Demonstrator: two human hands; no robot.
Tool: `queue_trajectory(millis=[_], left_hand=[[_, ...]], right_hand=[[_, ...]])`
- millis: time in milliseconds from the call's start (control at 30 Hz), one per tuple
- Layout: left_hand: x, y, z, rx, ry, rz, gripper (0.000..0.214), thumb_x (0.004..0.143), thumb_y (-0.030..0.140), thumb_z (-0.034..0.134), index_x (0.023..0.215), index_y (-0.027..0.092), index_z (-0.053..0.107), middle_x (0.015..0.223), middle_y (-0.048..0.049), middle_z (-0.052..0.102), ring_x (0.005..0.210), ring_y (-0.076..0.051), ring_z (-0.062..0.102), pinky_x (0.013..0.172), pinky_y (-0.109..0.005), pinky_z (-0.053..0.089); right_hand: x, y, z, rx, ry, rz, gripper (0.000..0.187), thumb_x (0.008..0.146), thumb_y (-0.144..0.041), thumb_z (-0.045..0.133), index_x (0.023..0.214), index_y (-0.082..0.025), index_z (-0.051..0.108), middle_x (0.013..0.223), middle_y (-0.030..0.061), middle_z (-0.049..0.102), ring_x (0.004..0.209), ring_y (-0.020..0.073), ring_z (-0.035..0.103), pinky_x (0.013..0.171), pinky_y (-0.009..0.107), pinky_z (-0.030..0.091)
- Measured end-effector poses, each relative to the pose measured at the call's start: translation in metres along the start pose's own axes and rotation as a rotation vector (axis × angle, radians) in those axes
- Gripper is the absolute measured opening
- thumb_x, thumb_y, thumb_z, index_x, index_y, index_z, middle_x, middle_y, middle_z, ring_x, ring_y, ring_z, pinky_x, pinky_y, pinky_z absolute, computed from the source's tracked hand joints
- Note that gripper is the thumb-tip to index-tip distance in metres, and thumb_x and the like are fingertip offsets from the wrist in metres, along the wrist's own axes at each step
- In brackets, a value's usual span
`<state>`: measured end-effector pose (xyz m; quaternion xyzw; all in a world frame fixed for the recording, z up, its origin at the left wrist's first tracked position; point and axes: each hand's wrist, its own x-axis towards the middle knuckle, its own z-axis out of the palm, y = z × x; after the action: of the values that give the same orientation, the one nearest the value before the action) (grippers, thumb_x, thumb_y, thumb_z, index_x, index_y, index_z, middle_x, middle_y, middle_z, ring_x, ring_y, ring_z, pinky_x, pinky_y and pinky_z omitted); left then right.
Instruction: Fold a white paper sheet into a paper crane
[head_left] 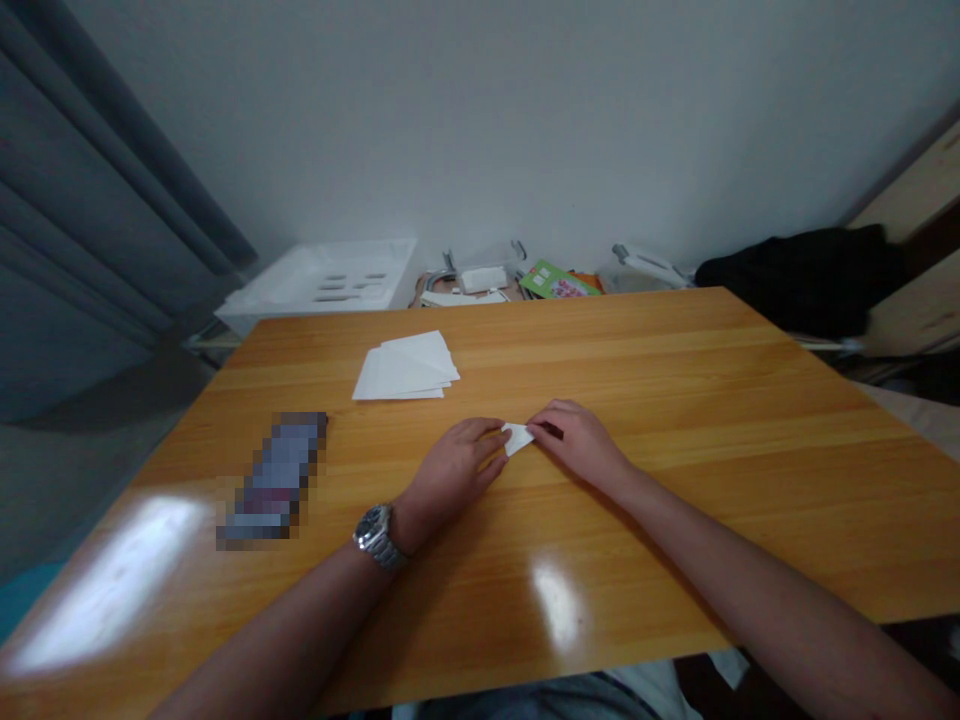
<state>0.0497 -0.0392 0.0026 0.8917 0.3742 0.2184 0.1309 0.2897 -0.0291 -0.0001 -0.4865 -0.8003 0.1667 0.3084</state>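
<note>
a pale, plain wall (487,130) closed off the far side of the room, with a grey-blue curtain (97,170) hanging at the left. a glossy wood-grain tabletop (675,370) filled the middle of the view; two patches of glare were noted on its near part.

a small white piece of paper (516,439) was found between the two hands, near the middle of the tabletop. the right hand (589,445) pinched its right corner between thumb and forefinger. the left hand (454,462) lay at its left edge, fingertips touching the paper and thumb near the lower corner; whether that hand was closed on it could not be determined. a metal-banded wristwatch (377,533) was worn on the left wrist.

a fanned stack of white paper sheets (409,370) lay beyond the left hand, well apart from it. a phone-shaped item (277,475), its surface pixelated, rested toward the left side.

beyond the far edge were recorded a white slotted plastic tray (319,285) at left, a green booklet (555,280) near the centre and a heap of black cloth (806,275) at right.
</note>
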Motion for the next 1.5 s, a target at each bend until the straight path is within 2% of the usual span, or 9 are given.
queue_trajectory(millis=[267, 467, 633, 767, 1000, 1133, 1267, 1367, 1500], left_hand=[[0.001, 0.003, -0.002, 0.031, -0.012, -0.002, 0.035, 0.099, 0.031, 0.056, 0.131, 0.021, 0.065, 0.132, -0.0110, 0.064, 0.121, -0.027, 0.059, 0.108, -0.045, 0.045], [0.006, 0.005, -0.004, 0.019, 0.012, -0.038, 0.027, 0.098, 0.035, 0.059, 0.120, 0.022, 0.068, 0.122, -0.0092, 0.069, 0.112, -0.026, 0.063, 0.101, -0.043, 0.048], [0.007, 0.001, -0.003, -0.004, 0.013, -0.050, 0.021, 0.098, 0.032, 0.060, 0.114, 0.021, 0.067, 0.116, -0.0077, 0.071, 0.108, -0.024, 0.065, 0.098, -0.040, 0.049], [0.006, -0.004, -0.003, -0.040, 0.044, -0.074, 0.018, 0.099, 0.029, 0.058, 0.113, 0.021, 0.066, 0.112, -0.0059, 0.072, 0.106, -0.023, 0.066, 0.098, -0.039, 0.050], [0.008, -0.007, -0.007, -0.091, 0.124, -0.152, 0.012, 0.100, 0.024, 0.055, 0.104, 0.019, 0.065, 0.102, -0.0052, 0.070, 0.096, -0.020, 0.065, 0.088, -0.034, 0.052], [0.009, -0.010, -0.005, -0.072, 0.170, -0.195, 0.011, 0.099, 0.022, 0.056, 0.107, 0.019, 0.063, 0.105, -0.0057, 0.068, 0.099, -0.021, 0.063, 0.091, -0.036, 0.051], [0.010, -0.011, -0.004, -0.029, 0.173, -0.203, 0.003, 0.097, 0.019, 0.058, 0.098, 0.019, 0.061, 0.096, -0.0039, 0.064, 0.091, -0.021, 0.061, 0.084, -0.035, 0.051], [0.011, -0.012, -0.004, -0.011, 0.160, -0.183, 0.009, 0.099, 0.020, 0.056, 0.095, 0.019, 0.064, 0.099, -0.0051, 0.063, 0.092, -0.021, 0.061, 0.084, -0.034, 0.051], [0.009, -0.013, -0.003, 0.013, 0.122, -0.159, 0.017, 0.100, 0.023, 0.055, 0.102, 0.019, 0.071, 0.106, -0.0072, 0.064, 0.097, -0.021, 0.062, 0.090, -0.036, 0.053]], right_hand=[[-0.001, 0.002, 0.000, -0.006, -0.018, -0.080, 0.013, 0.096, -0.023, 0.065, 0.100, -0.021, 0.076, 0.094, 0.0077, 0.067, 0.091, 0.0223, 0.061, 0.082, 0.035, 0.048], [-0.001, 0.000, -0.003, -0.067, -0.092, -0.211, 0.014, 0.096, -0.022, 0.064, 0.098, -0.021, 0.078, 0.097, 0.0088, 0.067, 0.093, 0.0223, 0.059, 0.083, 0.036, 0.048], [-0.002, -0.007, -0.008, -0.102, -0.144, -0.303, 0.015, 0.096, -0.026, 0.064, 0.101, -0.020, 0.078, 0.100, 0.0097, 0.068, 0.096, 0.0226, 0.061, 0.087, 0.038, 0.050], [-0.003, -0.011, -0.010, -0.114, -0.173, -0.360, 0.017, 0.098, -0.027, 0.063, 0.106, -0.020, 0.077, 0.109, 0.0100, 0.071, 0.104, 0.0235, 0.063, 0.093, 0.040, 0.051], [-0.004, -0.013, -0.009, -0.092, -0.227, -0.452, 0.021, 0.097, -0.026, 0.063, 0.112, -0.019, 0.075, 0.126, 0.0121, 0.072, 0.117, 0.0261, 0.066, 0.104, 0.044, 0.052], [-0.004, -0.012, -0.006, -0.079, -0.237, -0.454, 0.022, 0.099, -0.027, 0.060, 0.113, -0.019, 0.074, 0.127, 0.0123, 0.072, 0.121, 0.0254, 0.066, 0.107, 0.042, 0.051], [-0.006, -0.013, -0.004, -0.088, -0.248, -0.431, 0.023, 0.100, -0.028, 0.059, 0.114, -0.017, 0.073, 0.127, 0.0127, 0.071, 0.119, 0.0256, 0.066, 0.105, 0.042, 0.052], [-0.007, -0.014, -0.004, -0.092, -0.256, -0.421, 0.023, 0.100, -0.028, 0.059, 0.115, -0.018, 0.073, 0.126, 0.0125, 0.071, 0.119, 0.0251, 0.066, 0.106, 0.041, 0.052], [-0.007, -0.016, -0.005, -0.095, -0.262, -0.409, 0.023, 0.100, -0.027, 0.058, 0.115, -0.018, 0.073, 0.128, 0.0128, 0.071, 0.119, 0.0255, 0.066, 0.105, 0.042, 0.053]])
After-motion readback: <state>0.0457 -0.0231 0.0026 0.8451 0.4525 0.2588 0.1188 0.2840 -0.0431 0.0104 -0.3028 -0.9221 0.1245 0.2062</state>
